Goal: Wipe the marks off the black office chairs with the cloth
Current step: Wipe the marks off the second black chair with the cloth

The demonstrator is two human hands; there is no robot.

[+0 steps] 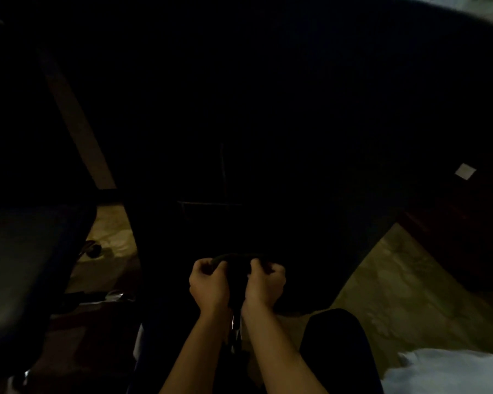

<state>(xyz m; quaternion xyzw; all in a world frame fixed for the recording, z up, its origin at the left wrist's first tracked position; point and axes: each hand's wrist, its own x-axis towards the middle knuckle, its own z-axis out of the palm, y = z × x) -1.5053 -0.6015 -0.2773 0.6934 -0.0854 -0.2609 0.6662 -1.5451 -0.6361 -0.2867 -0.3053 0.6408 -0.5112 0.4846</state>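
The scene is very dark. A black office chair [254,123] fills most of the view, seen from close and low. My left hand [208,282] and my right hand [265,282] are side by side near the chair's lower part, each with fingers curled round a dark cloth [235,265] stretched between them. The cloth's shape and colour are hard to make out. A shiny metal column [235,325] of the chair shows between my wrists.
A second dark chair [26,251] stands at the left, with a caster [93,248] on the tan floor [396,294]. A dark wooden furniture piece [461,237] sits at the right. My dark trouser leg [336,342] and a white fabric [453,371] lie at bottom right.
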